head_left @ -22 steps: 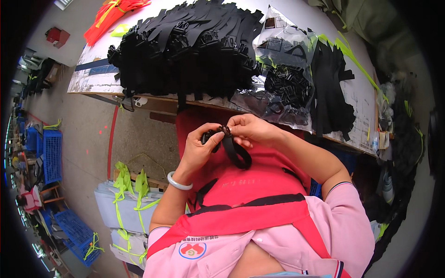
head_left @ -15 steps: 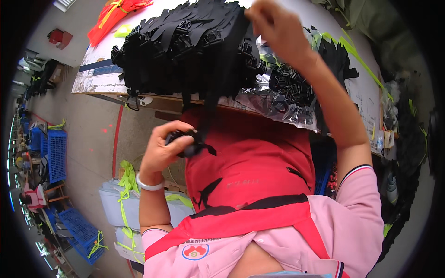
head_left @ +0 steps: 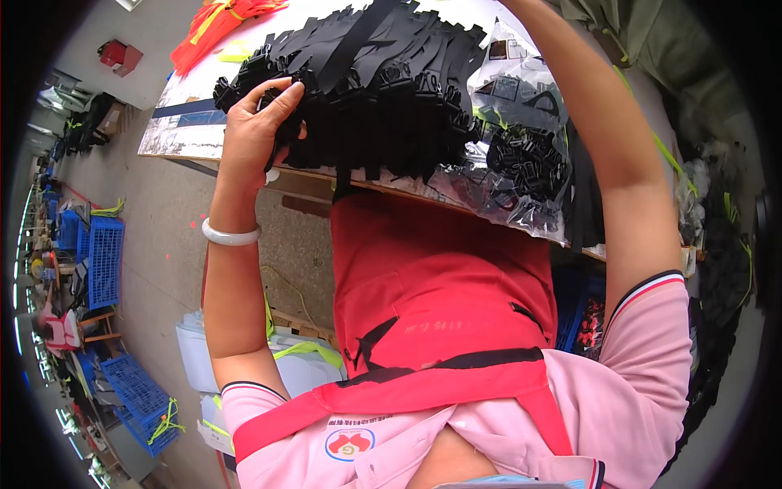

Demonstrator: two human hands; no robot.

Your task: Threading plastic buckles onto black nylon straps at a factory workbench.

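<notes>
At the left side of a big heap of black webbing straps (head_left: 366, 122), my left hand (head_left: 262, 122) is closed, thumb and fingers pinched round a black plastic buckle (head_left: 281, 96) that they partly hide. One black strap (head_left: 354, 45) lies slantwise over the heap, running up past the top edge of the picture. Rows of black buckles are fixed to the strap ends along the heap. My right arm reaches up over the right side of the table, and its hand is beyond the top edge.
Clear plastic bags with loose black buckles (head_left: 529, 163) lie on the white table (head_left: 183, 140), right of the heap. Orange-red straps (head_left: 220, 28) sit at its far left. Blue crates (head_left: 104, 261) stand on the floor to the left. Grey-white bundles (head_left: 204, 359) are by my left elbow.
My left hand has gone from in front of my apron up to the heap's left side, carrying the black buckle. My right hand has moved up out of the picture.
</notes>
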